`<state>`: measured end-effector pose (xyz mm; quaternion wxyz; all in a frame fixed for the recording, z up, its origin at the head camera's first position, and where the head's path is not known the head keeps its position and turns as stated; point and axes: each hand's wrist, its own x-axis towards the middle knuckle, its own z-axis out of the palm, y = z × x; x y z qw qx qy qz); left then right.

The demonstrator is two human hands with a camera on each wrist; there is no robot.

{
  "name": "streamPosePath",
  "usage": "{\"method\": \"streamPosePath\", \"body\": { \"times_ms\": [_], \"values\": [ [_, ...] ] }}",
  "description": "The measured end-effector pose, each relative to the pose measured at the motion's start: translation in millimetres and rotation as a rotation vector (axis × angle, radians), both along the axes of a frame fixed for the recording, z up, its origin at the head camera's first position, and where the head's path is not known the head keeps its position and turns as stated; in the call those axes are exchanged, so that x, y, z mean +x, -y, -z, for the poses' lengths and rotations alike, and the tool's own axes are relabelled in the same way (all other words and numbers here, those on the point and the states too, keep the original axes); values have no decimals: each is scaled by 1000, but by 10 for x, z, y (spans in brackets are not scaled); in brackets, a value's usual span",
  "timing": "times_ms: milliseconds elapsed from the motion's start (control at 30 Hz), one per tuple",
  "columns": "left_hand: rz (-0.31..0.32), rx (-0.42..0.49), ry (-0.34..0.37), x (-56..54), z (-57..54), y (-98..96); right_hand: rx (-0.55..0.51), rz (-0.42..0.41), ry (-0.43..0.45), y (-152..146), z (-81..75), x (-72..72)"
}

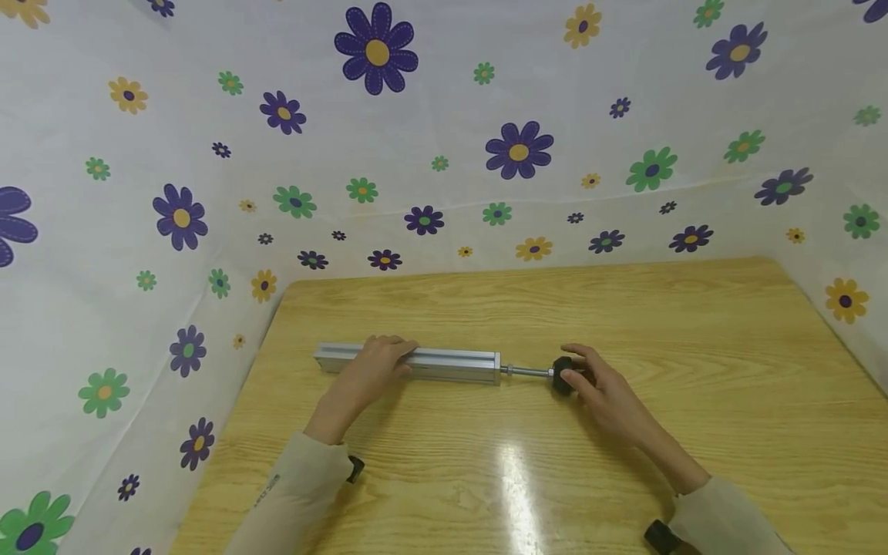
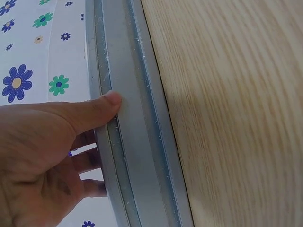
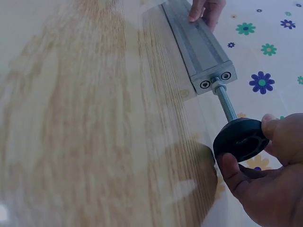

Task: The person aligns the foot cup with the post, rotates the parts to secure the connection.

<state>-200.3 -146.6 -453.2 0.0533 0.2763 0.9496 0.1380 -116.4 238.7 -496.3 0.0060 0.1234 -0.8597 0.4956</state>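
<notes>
A silver aluminium profile (image 1: 451,364) lies lengthwise across the table. My left hand (image 1: 375,366) grips it near its left half, thumb on the near face and fingers over the top; the left wrist view shows the thumb against its grooved side (image 2: 135,142). From the profile's right end, an end plate with two screws (image 3: 213,78) shows in the right wrist view. A threaded rod (image 1: 530,372) with a nut (image 3: 218,86) sticks out of that end and carries a round black levelling foot (image 3: 240,139). My right hand (image 1: 607,393) holds the foot's rim between thumb and fingers.
The wood-grain table (image 1: 444,462) reaches under both arms. White cloth with printed flowers (image 1: 416,139) hangs behind it and at both sides. A dark strap end (image 1: 355,469) shows at the left cuff, and a black device (image 1: 662,537) at the right.
</notes>
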Motion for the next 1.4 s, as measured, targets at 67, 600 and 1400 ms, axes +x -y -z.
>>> {"method": "streamPosePath", "body": {
  "times_ms": [67,600,1400],
  "values": [
    [3,-3,-3,1,0,3,-17,-1,-6,-1,8,-10],
    [-4,-5,4,-16,23,7,113,-13,-38,-17,15,-39],
    [2,-5,-11,8,6,2,1,-121,69,-90,-51,-4]
  ]
}}
